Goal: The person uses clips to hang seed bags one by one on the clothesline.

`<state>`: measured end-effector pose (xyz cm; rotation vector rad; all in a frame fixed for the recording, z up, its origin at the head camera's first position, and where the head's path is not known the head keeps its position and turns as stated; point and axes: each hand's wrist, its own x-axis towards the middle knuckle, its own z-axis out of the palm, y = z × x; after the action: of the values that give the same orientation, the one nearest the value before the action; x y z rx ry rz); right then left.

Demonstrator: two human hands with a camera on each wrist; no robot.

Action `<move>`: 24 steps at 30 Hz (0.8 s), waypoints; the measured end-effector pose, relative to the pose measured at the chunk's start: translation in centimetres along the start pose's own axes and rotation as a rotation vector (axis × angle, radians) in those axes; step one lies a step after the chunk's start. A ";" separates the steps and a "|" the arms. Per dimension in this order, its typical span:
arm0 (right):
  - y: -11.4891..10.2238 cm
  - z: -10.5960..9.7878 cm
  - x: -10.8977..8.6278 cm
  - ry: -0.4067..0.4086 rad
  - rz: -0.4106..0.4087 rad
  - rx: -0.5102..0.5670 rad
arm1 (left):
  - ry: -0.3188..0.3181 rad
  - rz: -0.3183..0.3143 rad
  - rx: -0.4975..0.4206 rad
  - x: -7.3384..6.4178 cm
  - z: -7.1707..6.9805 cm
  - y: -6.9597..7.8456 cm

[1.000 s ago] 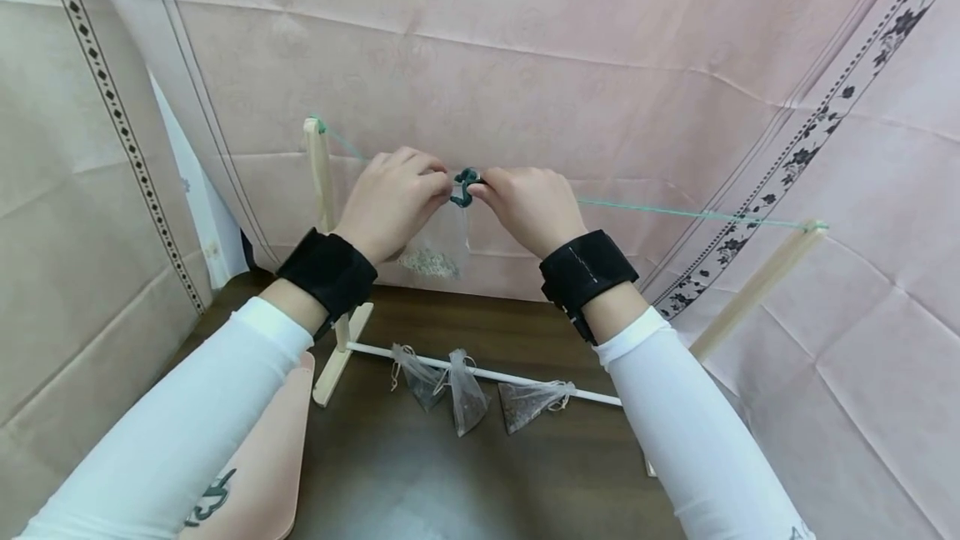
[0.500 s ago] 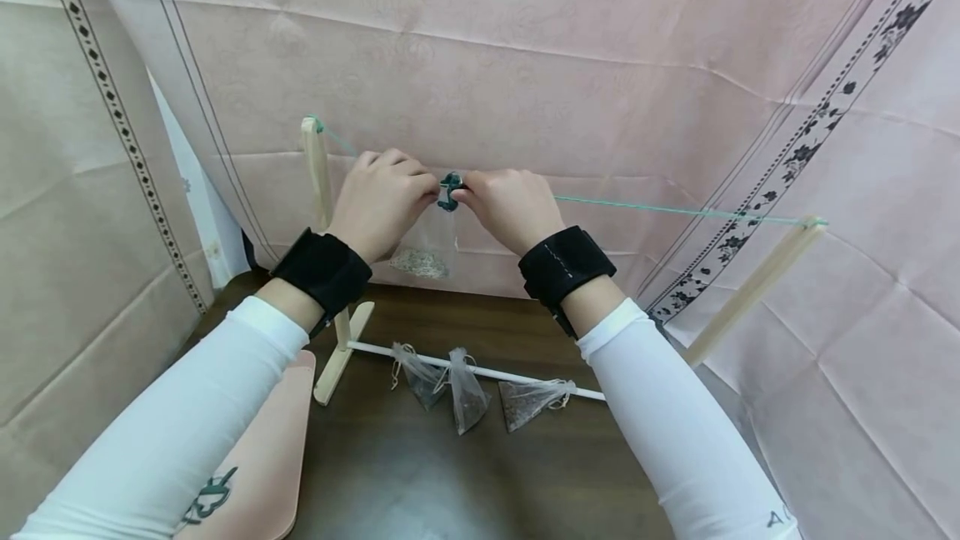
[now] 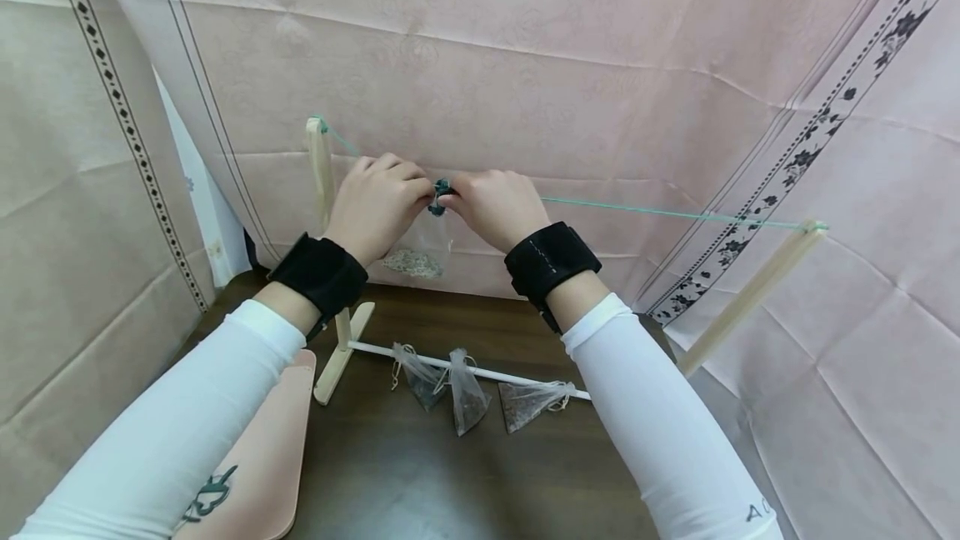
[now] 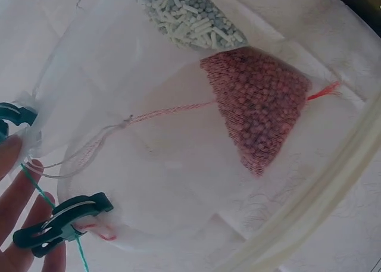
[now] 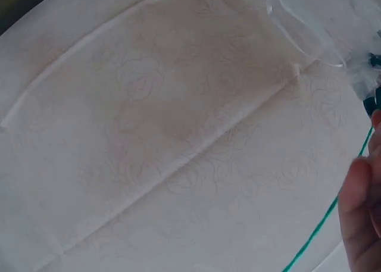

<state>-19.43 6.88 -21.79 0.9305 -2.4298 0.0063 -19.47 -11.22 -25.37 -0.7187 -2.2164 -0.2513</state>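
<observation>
My left hand pinches the mouth of a clear drawstring bag at a green line. Pale pellets fill the bag's bottom. Just right of that hand, my right hand grips a dark green clip at the bag's top, its fingertips mostly cut off in the right wrist view. A second green clip sits on the line in front of the left fingers. A mesh bag of reddish grains hangs there, overlapping the clear bag in that view.
Wooden posts hold the line at both ends. Below, a white rod carries several small mesh bags above the dark table. A pink board with a dark green item lies left. Cloth hangs behind.
The right hand has moved left with the green clip, nearer the left hand. The bag of pale pellets has shifted slightly left, and the left hand has moved a little down.
</observation>
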 end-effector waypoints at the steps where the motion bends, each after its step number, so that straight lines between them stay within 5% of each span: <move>1: 0.0 0.0 0.1 -0.006 -0.012 0.001 | 0.001 0.000 0.001 -0.1 0.0 -0.1; 15: -0.4 -0.2 0.1 -0.068 -0.041 -0.023 | 0.005 0.052 -0.002 -0.9 -0.4 0.0; 24: -0.6 -0.1 -0.5 -0.082 -0.036 0.051 | 0.003 0.082 -0.033 -1.7 0.1 -0.1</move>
<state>-18.74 6.75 -22.07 1.0160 -2.4981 0.0175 -18.69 -11.91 -26.68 -0.8252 -2.1790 -0.2485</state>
